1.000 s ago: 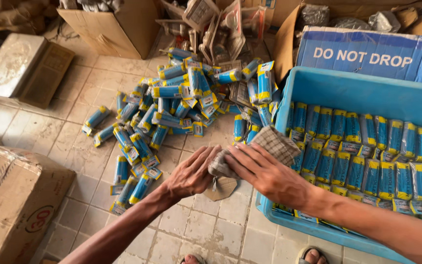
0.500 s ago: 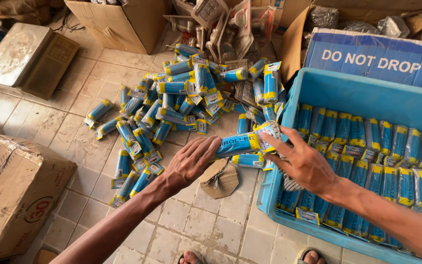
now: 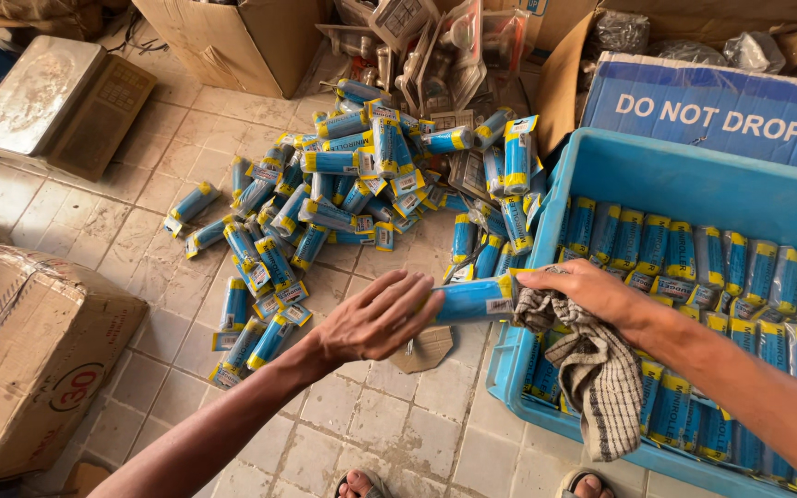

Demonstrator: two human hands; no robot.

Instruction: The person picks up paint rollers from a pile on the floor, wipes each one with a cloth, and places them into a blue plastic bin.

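Note:
My left hand (image 3: 375, 320) holds one end of a blue and yellow wrapped pack (image 3: 474, 299), fingers stretched along it. My right hand (image 3: 589, 290) grips a checked cloth (image 3: 597, 373) and touches the pack's other end with it; the cloth hangs down over the front wall of a blue plastic crate (image 3: 666, 177). Rows of the same blue packs (image 3: 694, 267) fill that crate. A loose heap of several more packs (image 3: 343, 198) lies on the tiled floor beyond my left hand.
A cardboard box (image 3: 34, 355) lies at the left, and a flat metal scale (image 3: 62, 101) sits at the upper left. Open cartons (image 3: 232, 37) and clear blister packs (image 3: 435, 46) stand behind the heap. A blue printed carton flap (image 3: 712, 106) rises behind the crate. My sandalled toes (image 3: 357, 484) show below.
A second ago both hands held only the cloth. Since then they have taken up one blue pack, and it now lies level between them with the cloth hanging from my right hand.

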